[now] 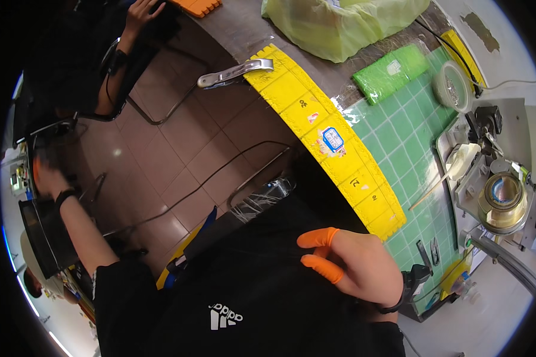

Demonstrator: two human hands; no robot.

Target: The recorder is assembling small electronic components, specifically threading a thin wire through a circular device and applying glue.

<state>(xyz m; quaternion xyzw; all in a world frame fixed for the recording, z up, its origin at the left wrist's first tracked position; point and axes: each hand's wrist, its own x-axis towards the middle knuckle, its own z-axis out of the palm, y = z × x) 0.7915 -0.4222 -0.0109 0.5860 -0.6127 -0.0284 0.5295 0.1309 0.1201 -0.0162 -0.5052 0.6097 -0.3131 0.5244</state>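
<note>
My left hand [49,180] is stretched out to the far left, above a dark round bin-like container [46,229]. Motion smears its fingers; an orange finger cot shows, and whether it holds anything is hidden. My right hand [363,262] is in front of my black shirt, near the table's yellow edge. Orange finger cots cover two of its digits, which are apart with nothing visible between them. A yellow measuring strip [345,169] runs along the table edge, and a metal clamp [235,72] grips its far end.
On the green gridded mat [399,137] lie a green packet [392,71], a small tub [452,86] and dark hand tools [429,253]. A yellowish lined container [345,30] stands behind. Metal equipment [503,199] is at right. Another person's hand [142,15] shows at upper left.
</note>
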